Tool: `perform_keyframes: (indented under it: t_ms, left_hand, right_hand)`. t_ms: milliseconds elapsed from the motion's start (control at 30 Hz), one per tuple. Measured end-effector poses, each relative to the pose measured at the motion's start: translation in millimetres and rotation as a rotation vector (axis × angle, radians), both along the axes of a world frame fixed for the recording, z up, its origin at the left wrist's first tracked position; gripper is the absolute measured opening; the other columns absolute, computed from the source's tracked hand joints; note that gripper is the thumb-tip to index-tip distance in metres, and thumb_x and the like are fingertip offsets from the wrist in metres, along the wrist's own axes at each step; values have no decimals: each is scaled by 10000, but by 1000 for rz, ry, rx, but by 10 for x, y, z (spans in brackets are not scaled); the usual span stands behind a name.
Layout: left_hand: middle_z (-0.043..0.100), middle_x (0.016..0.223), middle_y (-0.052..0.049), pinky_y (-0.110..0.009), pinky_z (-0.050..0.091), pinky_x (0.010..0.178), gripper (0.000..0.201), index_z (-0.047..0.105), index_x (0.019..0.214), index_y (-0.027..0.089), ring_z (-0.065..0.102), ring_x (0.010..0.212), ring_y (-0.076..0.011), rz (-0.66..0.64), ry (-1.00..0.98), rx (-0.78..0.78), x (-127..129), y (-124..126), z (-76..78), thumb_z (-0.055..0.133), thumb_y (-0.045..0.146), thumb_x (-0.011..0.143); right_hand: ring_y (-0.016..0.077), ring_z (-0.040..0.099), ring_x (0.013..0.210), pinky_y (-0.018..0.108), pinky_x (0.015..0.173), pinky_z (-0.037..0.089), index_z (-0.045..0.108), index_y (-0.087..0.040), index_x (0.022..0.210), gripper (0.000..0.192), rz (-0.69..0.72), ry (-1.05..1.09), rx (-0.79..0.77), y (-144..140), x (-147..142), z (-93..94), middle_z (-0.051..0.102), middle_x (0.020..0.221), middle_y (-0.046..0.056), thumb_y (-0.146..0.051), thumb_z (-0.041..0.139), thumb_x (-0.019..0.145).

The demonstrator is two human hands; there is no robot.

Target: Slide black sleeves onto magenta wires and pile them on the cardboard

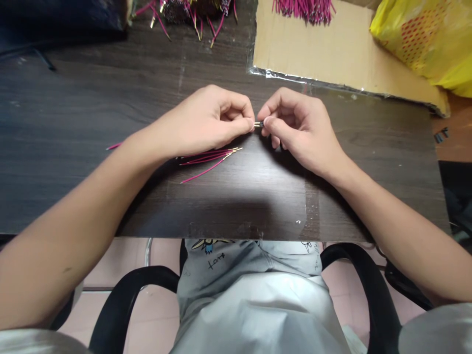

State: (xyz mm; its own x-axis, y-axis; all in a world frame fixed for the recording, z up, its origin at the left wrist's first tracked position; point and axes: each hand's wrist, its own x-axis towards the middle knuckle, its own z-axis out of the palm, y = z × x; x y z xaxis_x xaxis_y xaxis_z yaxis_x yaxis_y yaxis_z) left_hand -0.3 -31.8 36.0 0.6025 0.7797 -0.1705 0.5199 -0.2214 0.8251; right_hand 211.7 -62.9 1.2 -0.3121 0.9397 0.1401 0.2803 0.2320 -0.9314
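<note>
Hands meeting over a pink wire's gold tip at the middle of the dark table.

Between our two pinches sits the gold terminal, just above the table. Our left hand grips it with thumb and forefinger, the other fingers curled in. Our right hand is closed the same way on a small dark piece touching the terminal's end; whether the two are already joined we cannot tell. Under our left hand lies a loose bunch of pink wires, gold ends bare and pointing right, so we judge most of them are not yet handled. Farther off, more wires crowd the far edge, another bundle lies on cardboard, and a yellow bag sits right.
</note>
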Motion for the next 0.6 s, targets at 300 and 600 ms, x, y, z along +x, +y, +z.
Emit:
perform_keyframes:
  t_ms: [300,600]
  left_hand:
    - [473,587,35,-219,231,545,173,663,835,166,361,577,-49,2,-19,-34,-20,1,-3,604,283,947]
    - [459,545,46,-175,228,510,127,652,829,140,362,465,-15,48,-79,-102,11,-10,-16,588,201,921]
  right_hand:
    - [115,572,620,266,579,476,644,-213,898,108,-1,24,-18,-16,2,17,698,811,19,-275,698,968]
    - [103,564,619,259,591,476,642,-214,924,67,-8,50,-25,-34,-2,32,692,818,8,-247,675,972]
